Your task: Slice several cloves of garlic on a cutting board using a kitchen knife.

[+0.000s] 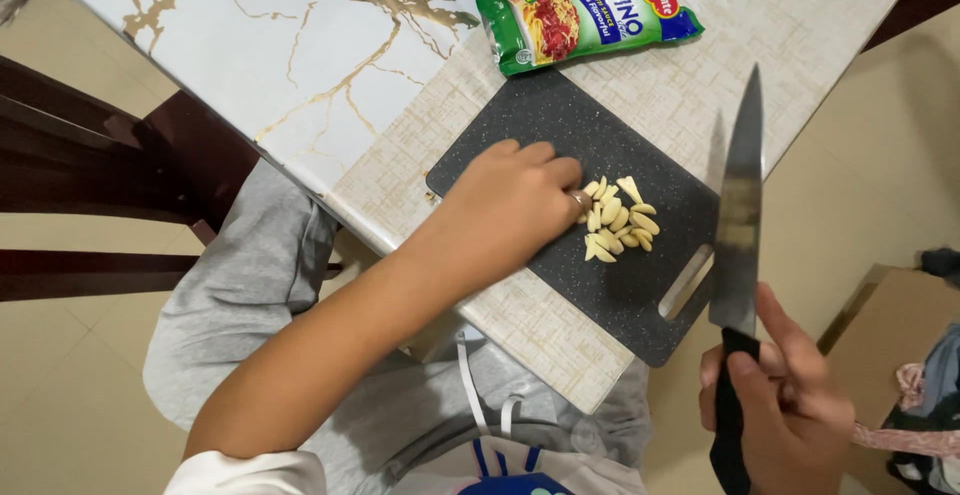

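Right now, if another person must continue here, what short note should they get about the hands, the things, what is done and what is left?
Left hand: resting on the dark cutting board, fingertips gathering the pile of garlic pieces.
Right hand: gripping the kitchen knife by its black handle, blade raised, pointing away, off the board's right side.
Sauce pouch: lying unopened-looking on the table beyond the board.
Done: garlic cut into coarse pieces.
Left: any finer chopping; the pouch looks untouched.

A marbled table [300, 45] carries a dark cutting board [590, 295] and a green sauce pouch [585, 15].
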